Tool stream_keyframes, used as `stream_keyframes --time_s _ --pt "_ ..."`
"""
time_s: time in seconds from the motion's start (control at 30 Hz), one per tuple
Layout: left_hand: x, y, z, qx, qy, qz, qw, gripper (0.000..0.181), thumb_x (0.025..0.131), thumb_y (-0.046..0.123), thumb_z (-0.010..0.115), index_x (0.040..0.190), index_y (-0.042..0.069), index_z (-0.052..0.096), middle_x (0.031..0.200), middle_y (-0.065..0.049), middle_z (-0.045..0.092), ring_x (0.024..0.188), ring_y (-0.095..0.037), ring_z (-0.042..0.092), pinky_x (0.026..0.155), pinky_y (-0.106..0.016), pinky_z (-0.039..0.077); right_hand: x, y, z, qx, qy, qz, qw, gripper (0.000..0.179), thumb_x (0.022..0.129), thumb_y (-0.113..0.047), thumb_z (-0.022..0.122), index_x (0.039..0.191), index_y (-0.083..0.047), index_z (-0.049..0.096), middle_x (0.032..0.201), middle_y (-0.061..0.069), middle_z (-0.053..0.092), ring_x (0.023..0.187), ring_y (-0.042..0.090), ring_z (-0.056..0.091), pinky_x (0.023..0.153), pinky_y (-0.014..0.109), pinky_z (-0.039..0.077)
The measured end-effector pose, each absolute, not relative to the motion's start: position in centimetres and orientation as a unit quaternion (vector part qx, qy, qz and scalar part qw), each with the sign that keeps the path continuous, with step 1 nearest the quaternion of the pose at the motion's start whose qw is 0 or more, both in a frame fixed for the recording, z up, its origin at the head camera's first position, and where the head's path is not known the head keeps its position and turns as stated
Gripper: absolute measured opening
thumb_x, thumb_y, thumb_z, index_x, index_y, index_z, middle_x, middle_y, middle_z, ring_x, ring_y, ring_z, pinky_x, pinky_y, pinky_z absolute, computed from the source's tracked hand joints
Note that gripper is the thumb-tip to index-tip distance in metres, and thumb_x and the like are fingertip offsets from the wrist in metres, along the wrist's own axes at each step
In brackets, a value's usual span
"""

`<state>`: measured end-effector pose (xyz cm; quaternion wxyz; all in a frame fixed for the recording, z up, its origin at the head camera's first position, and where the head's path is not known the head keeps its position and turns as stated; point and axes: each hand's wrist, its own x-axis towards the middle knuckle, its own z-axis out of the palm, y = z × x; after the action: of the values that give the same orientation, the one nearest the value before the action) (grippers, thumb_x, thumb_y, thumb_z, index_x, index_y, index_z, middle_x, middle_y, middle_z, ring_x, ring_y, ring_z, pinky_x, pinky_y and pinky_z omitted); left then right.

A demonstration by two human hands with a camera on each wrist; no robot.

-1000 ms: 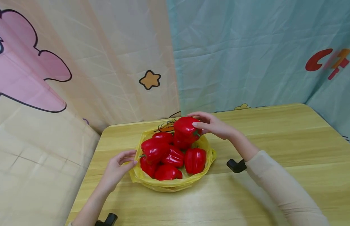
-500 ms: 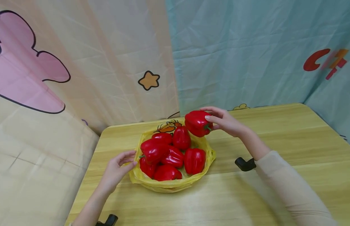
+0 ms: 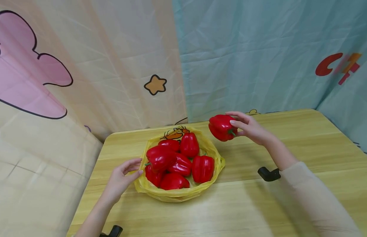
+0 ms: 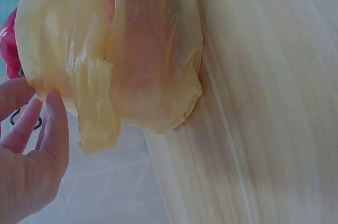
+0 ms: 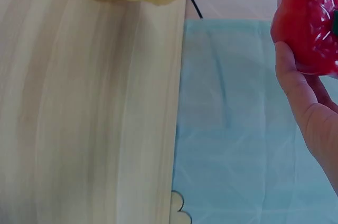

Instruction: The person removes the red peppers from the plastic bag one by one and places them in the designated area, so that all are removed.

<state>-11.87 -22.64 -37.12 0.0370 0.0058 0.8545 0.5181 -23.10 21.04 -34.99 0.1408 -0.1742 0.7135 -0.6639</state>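
My right hand [image 3: 251, 128] grips a red bell pepper [image 3: 222, 127] with a green stem, held up to the right of a yellow plastic bag [image 3: 220, 164]. In the right wrist view the fingers curl around the underside of this bell pepper [image 5: 309, 23]. At the bag's left rim, my left hand [image 3: 121, 179] pinches the plastic between thumb and fingers. The left wrist view has those fingertips [image 4: 54, 102] at the edge of the bag [image 4: 142, 60]. Several more red bell peppers [image 3: 181, 164] lie piled inside the bag, whose mouth is rolled wide.
The bag stands on a light wooden table [image 3: 290, 141], towards its left side. Behind the table hangs a printed curtain [image 3: 254, 59], close to the back edge. A black mount [image 3: 269, 173] sits at the right wrist, and another black mount [image 3: 114, 231] at the left.
The right hand has carried its bell pepper from over the bag out to the right, uncovering another pepper at the back. The left hand stays at the rim.
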Motion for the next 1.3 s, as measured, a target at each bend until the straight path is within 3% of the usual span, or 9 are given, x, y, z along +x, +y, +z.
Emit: stream_keyframes --time_s 0.37,0.63,0.97,1.3 --pt "-11.9 -22.8 -37.1 0.006 0.854 0.520 0.034 0.044 0.086 0.010 0.068 0.126 0.000 0.055 0.123 -0.015 0.057 0.107 -0.026 0.055 0.078 -0.016 0.048 -22.7 23.8 -36.8 -0.131 0.729 -0.660 0.124 0.051 0.098 -0.022 0.047 0.143 -0.004 0.028 0.133 0.014 0.036 0.110 0.022 0.046 0.079 0.036 0.053" --pt "-11.8 -22.9 -37.2 0.000 0.849 0.528 0.031 0.044 0.085 0.010 0.068 0.126 0.000 0.054 0.122 -0.016 0.056 0.105 -0.023 0.056 0.078 -0.017 0.049 -22.5 24.9 -39.0 -0.107 0.738 -0.655 0.119 0.052 0.099 -0.023 0.047 0.143 -0.003 0.027 0.136 0.021 0.032 0.112 0.027 0.042 0.079 0.039 0.053" --pt "-12.3 -22.8 -37.3 0.001 0.850 0.525 0.035 0.044 0.085 0.012 0.068 0.126 0.001 0.054 0.121 -0.015 0.058 0.104 -0.022 0.056 0.078 -0.017 0.048 -22.3 26.2 -41.4 -0.085 0.707 -0.693 0.111 0.044 0.099 -0.023 0.046 0.139 -0.008 0.035 0.122 -0.003 0.041 0.102 0.013 0.050 0.076 0.033 0.054" --pt "-12.0 -22.8 -37.4 -0.005 0.847 0.531 0.032 0.043 0.084 0.009 0.069 0.124 0.001 0.055 0.117 -0.016 0.059 0.101 -0.017 0.057 0.078 -0.018 0.049 -22.8 26.1 -42.6 -0.071 0.703 -0.699 0.114 0.046 0.098 -0.022 0.048 0.139 -0.007 0.035 0.128 0.006 0.036 0.101 0.014 0.050 0.076 0.035 0.054"
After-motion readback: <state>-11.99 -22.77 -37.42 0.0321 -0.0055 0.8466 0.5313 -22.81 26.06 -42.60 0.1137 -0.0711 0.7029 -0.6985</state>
